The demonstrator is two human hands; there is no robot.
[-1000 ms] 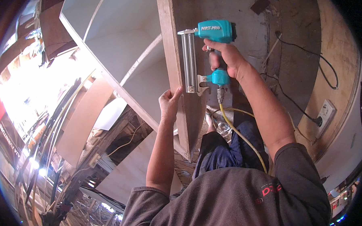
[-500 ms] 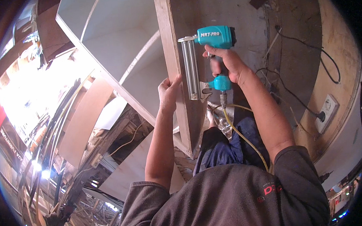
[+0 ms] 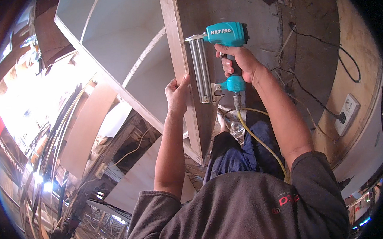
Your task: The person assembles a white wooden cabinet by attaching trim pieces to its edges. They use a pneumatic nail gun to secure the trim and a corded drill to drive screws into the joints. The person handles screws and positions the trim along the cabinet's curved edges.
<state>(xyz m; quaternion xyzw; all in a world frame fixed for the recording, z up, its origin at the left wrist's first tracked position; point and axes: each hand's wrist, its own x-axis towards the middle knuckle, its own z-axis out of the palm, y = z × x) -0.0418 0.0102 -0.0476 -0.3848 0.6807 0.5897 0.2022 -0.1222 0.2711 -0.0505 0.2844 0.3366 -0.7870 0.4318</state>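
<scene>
While the right hand (image 3: 242,64) wraps around its grip, a teal nail gun with a black handle and silver metal magazine (image 3: 226,34) sits at the upper center of the frame, its nose at the edge of a long, pale wooden strip (image 3: 174,43). Whether the two touch is too fine to tell. Left of the tool, the left hand (image 3: 176,94) pinches that strip, thumb laid along the near face and fingers curled at the far side, partly hidden, apparently to steady the wood. The right thumb crosses the handle's top, a hold that seems meant to level the tool's head with the strip. From the handle's base, a yellow rubber hose (image 3: 261,142) drops toward dark blue trousers (image 3: 234,158) at lower center, presumably hanging there to clear the wood. Pale gray cabinet panels (image 3: 123,32) fill the upper left; at right, a black cord (image 3: 310,93) plugs into a white rectangular socket (image 3: 348,112).
</scene>
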